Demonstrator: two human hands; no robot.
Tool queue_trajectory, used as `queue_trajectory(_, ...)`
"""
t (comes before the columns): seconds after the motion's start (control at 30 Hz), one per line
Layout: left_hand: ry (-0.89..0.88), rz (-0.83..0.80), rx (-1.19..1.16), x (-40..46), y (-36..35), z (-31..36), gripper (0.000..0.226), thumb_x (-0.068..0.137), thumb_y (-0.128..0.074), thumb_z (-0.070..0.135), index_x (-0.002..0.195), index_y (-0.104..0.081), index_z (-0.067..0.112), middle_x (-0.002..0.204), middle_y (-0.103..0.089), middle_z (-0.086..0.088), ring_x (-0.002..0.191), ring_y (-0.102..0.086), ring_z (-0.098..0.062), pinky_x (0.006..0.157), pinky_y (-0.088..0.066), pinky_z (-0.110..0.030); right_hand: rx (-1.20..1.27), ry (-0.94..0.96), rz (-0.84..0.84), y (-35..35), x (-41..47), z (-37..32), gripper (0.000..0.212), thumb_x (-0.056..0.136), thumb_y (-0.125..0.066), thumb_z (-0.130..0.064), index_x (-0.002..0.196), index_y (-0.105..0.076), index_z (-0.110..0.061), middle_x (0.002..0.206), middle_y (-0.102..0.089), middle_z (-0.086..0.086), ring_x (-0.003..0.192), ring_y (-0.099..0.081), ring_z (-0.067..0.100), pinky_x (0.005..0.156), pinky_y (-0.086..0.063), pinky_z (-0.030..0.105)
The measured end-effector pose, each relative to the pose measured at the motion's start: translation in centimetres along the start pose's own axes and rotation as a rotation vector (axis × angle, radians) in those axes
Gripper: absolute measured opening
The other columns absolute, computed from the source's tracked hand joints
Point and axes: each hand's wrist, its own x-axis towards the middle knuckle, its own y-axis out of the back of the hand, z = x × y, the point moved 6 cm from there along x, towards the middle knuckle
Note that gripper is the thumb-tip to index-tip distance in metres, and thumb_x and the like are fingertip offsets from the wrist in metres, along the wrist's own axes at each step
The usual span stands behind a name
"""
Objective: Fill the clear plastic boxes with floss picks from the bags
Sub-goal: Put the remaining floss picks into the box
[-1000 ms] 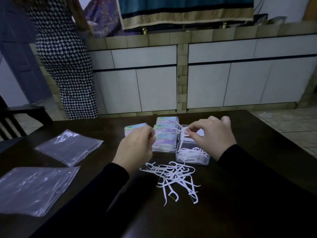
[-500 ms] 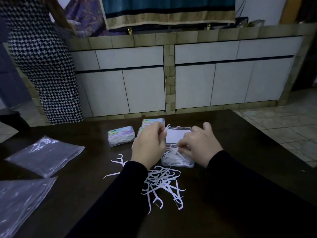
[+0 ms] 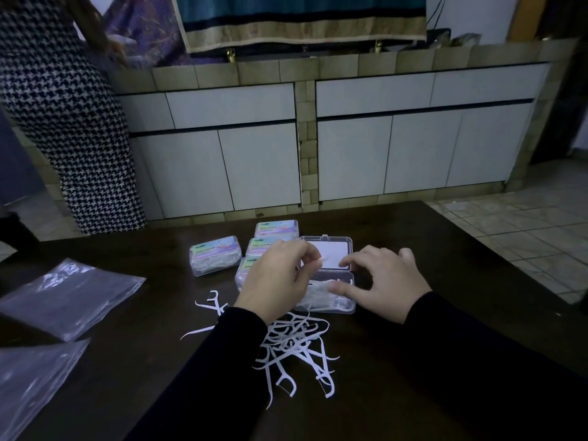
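An open clear plastic box [image 3: 345,308] sits mid-table, its lid [image 3: 327,241] flipped back, with white floss picks inside. My left hand [image 3: 276,281] hovers over the box's left end, fingers curled, pinching a white floss pick [image 3: 320,259] at its fingertips. My right hand [image 3: 385,281] is spread out at the box's right end, and its thumb rests on the picks inside. A loose pile of floss picks [image 3: 296,348] lies in front of the box, partly under my left sleeve.
Closed, filled boxes stand behind and left of the open one [image 3: 214,254] [image 3: 276,227]. Two clear plastic bags [image 3: 70,294] [image 3: 28,386] lie at the table's left. A person in a checked dress [image 3: 63,116] stands beyond the far left corner, by the cabinets.
My right hand has uncurled and spread out at the box's right end. My left hand stays over the box's left end, still pinching. The view has shifted slightly.
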Motion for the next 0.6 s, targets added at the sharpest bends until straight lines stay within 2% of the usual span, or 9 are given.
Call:
queue_trajectory(0.17, -0.041, -0.132, 0.091, 0.2, -1.5, 0.6, 0.016, 0.091, -0.060, 0.038, 0.100, -0.069, 0.030, 0.097, -0.062, 0.013, 0.094, -0.045, -0.006, 0.078, -0.041, -0.024, -0.017, 0.013, -0.059, -1.0, -0.9, 0.9, 0.083, 0.069, -0.045, -0.086, 0.137, -0.040, -0.039, 0.127, -0.052, -0.015, 0.117, -0.045, 0.008, 0.102, -0.026, 0.038)
queue_trajectory(0.23, -0.015, -0.169, 0.138, 0.2, -1.6, 0.1, 0.017, 0.089, -0.061, 0.041, 0.100, -0.071, 0.032, 0.102, -0.061, 0.013, 0.100, -0.045, -0.009, 0.083, -0.041, -0.026, -0.007, 0.021, -0.051, -1.0, -1.0, 0.9, 0.079, 0.072, -0.048, -0.083, 0.137, -0.040, -0.039, 0.129, -0.053, -0.015, 0.118, -0.045, 0.008, 0.103, -0.027, 0.037)
queue_trajectory(0.3, 0.028, -0.167, 0.184, 0.1, -1.0, -0.6, 0.019, 0.088, -0.061, 0.043, 0.101, -0.071, 0.033, 0.105, -0.060, 0.013, 0.104, -0.044, -0.009, 0.082, -0.037, -0.023, 0.001, 0.032, -0.050, -1.0, -0.9, 0.8, 0.076, 0.073, -0.050, -0.081, 0.136, -0.040, -0.039, 0.129, -0.053, -0.016, 0.117, -0.045, 0.008, 0.104, -0.027, 0.037)
queue_trajectory(0.43, 0.106, -0.171, 0.232, -0.1, 0.2, -1.7, 0.018, 0.089, -0.062, 0.042, 0.101, -0.072, 0.035, 0.107, -0.060, 0.012, 0.103, -0.044, -0.009, 0.078, -0.037, -0.024, 0.029, 0.038, -0.055, -1.1, -0.7, 0.9, 0.075, 0.073, -0.052, -0.079, 0.135, -0.040, -0.039, 0.128, -0.053, -0.016, 0.117, -0.046, 0.007, 0.104, -0.026, 0.037)
queue_trajectory(0.6, 0.092, -0.187, 0.240, -0.2, -0.6, -1.0, 0.015, 0.089, -0.063, 0.039, 0.099, -0.073, 0.035, 0.104, -0.055, 0.011, 0.101, -0.042, -0.008, 0.073, -0.032, -0.022, 0.058, 0.048, -0.059, -1.2, -0.7, 1.0, 0.075, 0.073, -0.052, -0.079, 0.135, -0.040, -0.039, 0.127, -0.052, -0.017, 0.116, -0.046, 0.006, 0.104, -0.026, 0.037)
